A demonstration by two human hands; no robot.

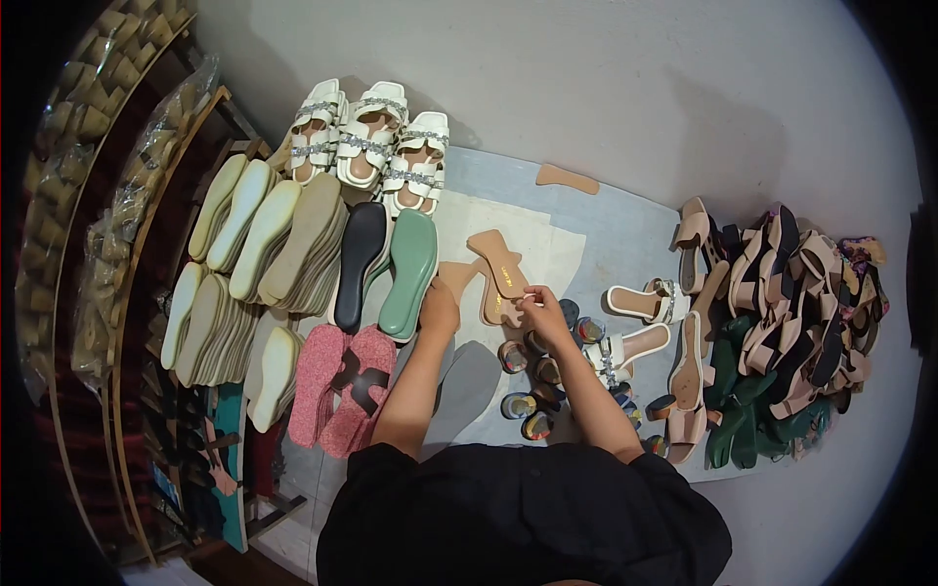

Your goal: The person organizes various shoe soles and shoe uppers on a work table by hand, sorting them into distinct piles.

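Observation:
Several tan insole pieces with small printed lettering (pixel 503 266) lie partly overlapped on pale sheets at the middle of the table. My right hand (pixel 539 314) is at the lower right end of the printed pieces, fingers pinched together; what is between them is too small to name. My left hand (pixel 439 307) is beside the green padded sole (pixel 409 273), at the lower end of a plain tan piece (pixel 459 280). Its fingers are partly hidden, so its grip is unclear. A black sole (pixel 360 264) lies left of the green one.
White strapped sandals (pixel 365 146) stand at the back left, above stacked soles (pixel 308 244). Pink slippers (pixel 342 386) lie near my left forearm. Small round-topped containers (pixel 537 425) sit by my right forearm. Piled sandals (pixel 782 313) fill the right end; shelves (pixel 127 293) rise at left.

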